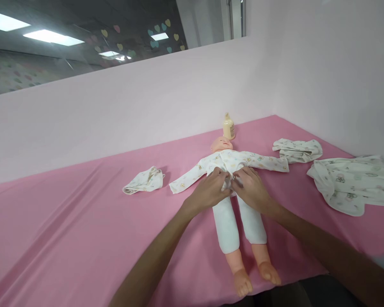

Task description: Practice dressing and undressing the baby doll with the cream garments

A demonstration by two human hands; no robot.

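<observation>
A baby doll [225,230] lies on its back, head away from me and bare feet near the table's front edge. It wears a white long-sleeved baby shirt [257,160] with small printed figures, both sleeves spread out sideways. At the doll's belly, my left hand [213,187] pinches the shirt's lower front. My right hand [249,187] grips the cloth just beside it, fingers curled. The two hands nearly meet and cover the part of the shirt between them, so any fastening there is hidden.
A pink sheet [92,238] covers the table. Behind the doll's head stands a cream pump bottle [228,128]. A small printed cloth [144,181] lies left, a folded garment [297,150] and a larger printed cloth [355,181] right. A pale wall [131,111] borders the back.
</observation>
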